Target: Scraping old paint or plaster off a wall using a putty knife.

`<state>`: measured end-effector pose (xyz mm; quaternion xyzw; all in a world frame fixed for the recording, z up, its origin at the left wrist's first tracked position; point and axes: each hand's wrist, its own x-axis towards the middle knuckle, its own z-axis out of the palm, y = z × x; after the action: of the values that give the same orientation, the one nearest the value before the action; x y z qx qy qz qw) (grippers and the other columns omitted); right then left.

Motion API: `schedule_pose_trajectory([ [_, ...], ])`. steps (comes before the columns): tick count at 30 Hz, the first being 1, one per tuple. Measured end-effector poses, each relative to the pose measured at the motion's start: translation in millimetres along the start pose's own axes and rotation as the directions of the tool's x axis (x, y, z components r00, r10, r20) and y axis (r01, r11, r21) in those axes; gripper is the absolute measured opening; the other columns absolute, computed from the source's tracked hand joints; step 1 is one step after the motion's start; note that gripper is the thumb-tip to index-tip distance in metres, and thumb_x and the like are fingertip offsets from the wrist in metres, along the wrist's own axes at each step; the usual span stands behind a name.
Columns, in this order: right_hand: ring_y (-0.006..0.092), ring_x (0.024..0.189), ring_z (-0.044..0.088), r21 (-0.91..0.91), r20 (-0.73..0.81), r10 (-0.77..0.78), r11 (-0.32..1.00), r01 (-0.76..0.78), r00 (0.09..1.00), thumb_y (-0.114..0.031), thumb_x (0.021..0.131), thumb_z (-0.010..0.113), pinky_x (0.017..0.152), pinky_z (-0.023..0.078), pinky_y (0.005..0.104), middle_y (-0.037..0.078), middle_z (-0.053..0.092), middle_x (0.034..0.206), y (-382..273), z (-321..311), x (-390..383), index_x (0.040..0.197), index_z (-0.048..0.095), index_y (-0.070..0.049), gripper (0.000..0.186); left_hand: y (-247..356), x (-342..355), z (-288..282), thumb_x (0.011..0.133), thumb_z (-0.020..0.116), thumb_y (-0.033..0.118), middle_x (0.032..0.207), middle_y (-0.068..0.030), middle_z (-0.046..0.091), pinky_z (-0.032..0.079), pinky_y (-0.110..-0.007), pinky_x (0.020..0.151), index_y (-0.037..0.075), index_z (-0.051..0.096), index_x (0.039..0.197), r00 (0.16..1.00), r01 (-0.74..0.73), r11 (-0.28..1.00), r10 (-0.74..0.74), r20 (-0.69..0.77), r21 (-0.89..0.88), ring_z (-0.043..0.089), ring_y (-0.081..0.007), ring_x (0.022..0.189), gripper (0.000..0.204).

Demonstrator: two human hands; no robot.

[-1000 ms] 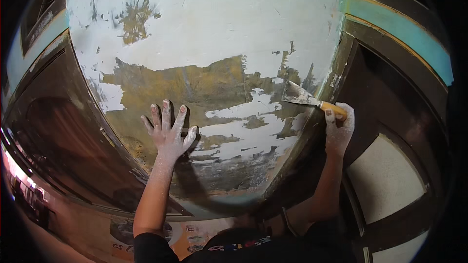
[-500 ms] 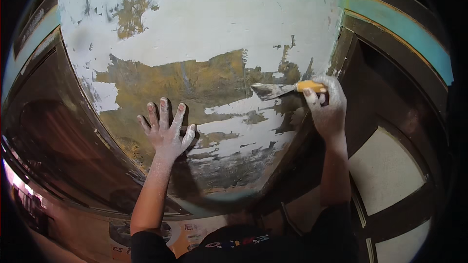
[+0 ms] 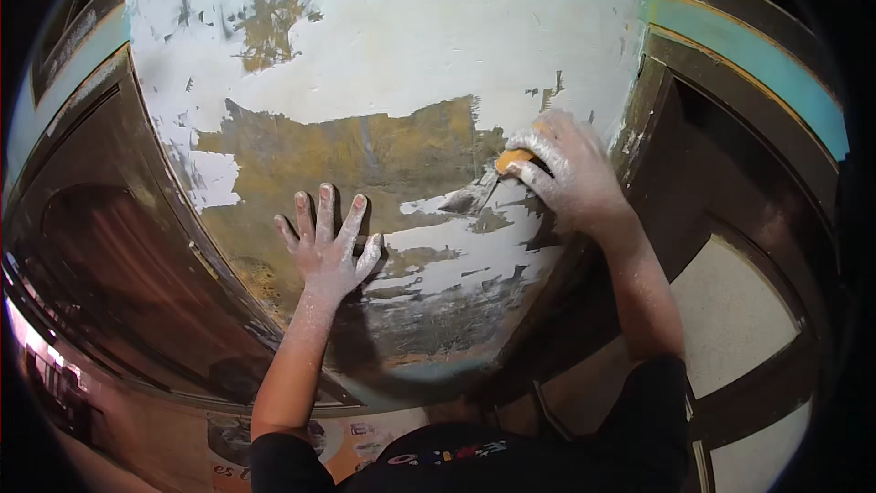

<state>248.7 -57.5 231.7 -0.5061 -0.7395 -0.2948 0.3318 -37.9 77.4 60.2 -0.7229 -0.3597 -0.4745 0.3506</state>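
My right hand (image 3: 568, 172), dusted white, grips the yellow handle of a scraper (image 3: 473, 195). The blade lies against the wall (image 3: 456, 36) at the edge of a leftover white patch (image 3: 438, 251). Fingers spread, my left hand (image 3: 328, 246) rests flat on the brownish bare area (image 3: 347, 151), to the left of the blade. White coating covers the upper wall, with ragged edges around the bare area. Part of the handle is hidden by my right fingers.
Dark wooden doors or panels stand on both sides, the left one (image 3: 91, 246) and the right one (image 3: 675, 155) with pale panels (image 3: 735, 324). A turquoise band (image 3: 748, 64) runs above the right frame. Low down, a printed orange sheet (image 3: 338, 447) shows behind my dark shirt.
My right hand has moved left and turned, bringing the scraper blade left and lower on the wall. My left hand keeps its place on the wall; the view has shifted slightly.
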Motion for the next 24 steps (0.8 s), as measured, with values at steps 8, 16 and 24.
schedule_pose_trajectory([
  [8,0.0328,0.092,0.054,0.026,0.135,-0.142,0.99,0.14,0.981,-0.02,0.081,0.066,0.084,0.043,0.0413,0.013,0.056,0.095,-25,19,15,0.092,0.069,-0.013,0.014,1,1,0,0.073,0.07,0.043,0.152,-0.0131,0.027,0.005,-0.064,0.109,0.03,0.047,0.137,1.0,0.006,1.0,-0.006,-0.012,-0.014,0.013,-0.0373,0.143,0.069],
  [16,0.0323,0.091,0.054,0.016,0.195,-0.259,0.965,0.261,0.946,-0.022,0.081,0.066,0.083,0.044,0.0415,0.012,0.056,0.099,-43,31,19,0.093,0.07,-0.014,0.015,1,-5,0,0.073,0.07,0.043,0.152,-0.0124,0.028,0.005,-0.065,0.108,0.031,0.049,0.136,1.0,0.006,1.0,-0.006,0.008,-0.028,0.013,-0.0377,0.143,0.067],
  [24,0.0295,0.088,0.053,-0.083,0.156,-0.407,0.903,0.422,0.9,-0.023,0.083,0.063,0.081,0.044,0.0401,0.008,0.057,0.099,-55,41,24,0.095,0.07,-0.018,0.015,1,-16,5,0.073,0.07,0.04,0.152,-0.0099,0.029,0.008,-0.066,0.108,0.034,0.051,0.134,0.999,0.004,0.999,-0.002,0.037,-0.051,0.013,-0.0357,0.143,0.064],
])
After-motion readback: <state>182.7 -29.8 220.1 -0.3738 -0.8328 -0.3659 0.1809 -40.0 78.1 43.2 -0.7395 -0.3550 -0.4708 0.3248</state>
